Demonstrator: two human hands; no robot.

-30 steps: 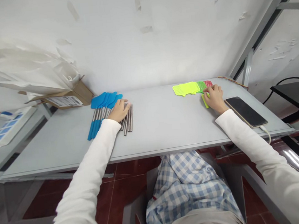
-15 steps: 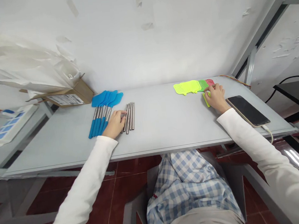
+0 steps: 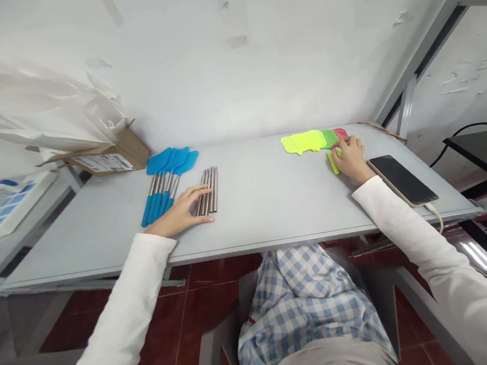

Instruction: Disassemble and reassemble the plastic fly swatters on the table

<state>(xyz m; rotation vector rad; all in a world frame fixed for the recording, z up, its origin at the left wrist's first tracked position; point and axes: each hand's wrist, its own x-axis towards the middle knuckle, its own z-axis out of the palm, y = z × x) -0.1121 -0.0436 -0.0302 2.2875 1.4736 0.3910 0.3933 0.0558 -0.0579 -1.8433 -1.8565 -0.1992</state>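
Several slim metal tubes (image 3: 213, 190) lie side by side on the table, left of its middle. My left hand (image 3: 181, 211) reaches over them with thumb and fingers apart, fingertips over the tubes and thumb near their lower ends. Left of them lies a row of blue-headed tools like fly swatters (image 3: 160, 185), with metal shafts and blue handles, partly behind my left hand. My right hand (image 3: 351, 159) has its fingers closed on a small yellow-green plastic piece (image 3: 333, 162), mostly hidden. Just beyond lie perforated yellow-green heads (image 3: 304, 142), a green one (image 3: 329, 137) and a red one (image 3: 341, 133).
A phone (image 3: 402, 180) with a white cable lies right of my right hand. At the back left stands an opened cardboard box (image 3: 111, 155) with white wrapping. The wall borders the table (image 3: 263, 203) behind; a metal frame (image 3: 404, 109) rises at the right.
My left hand has drawn back slightly to the left and toward me, and its thumb and fingers have spread around the tubes. My right hand is nearly unchanged on the yellow-green piece.
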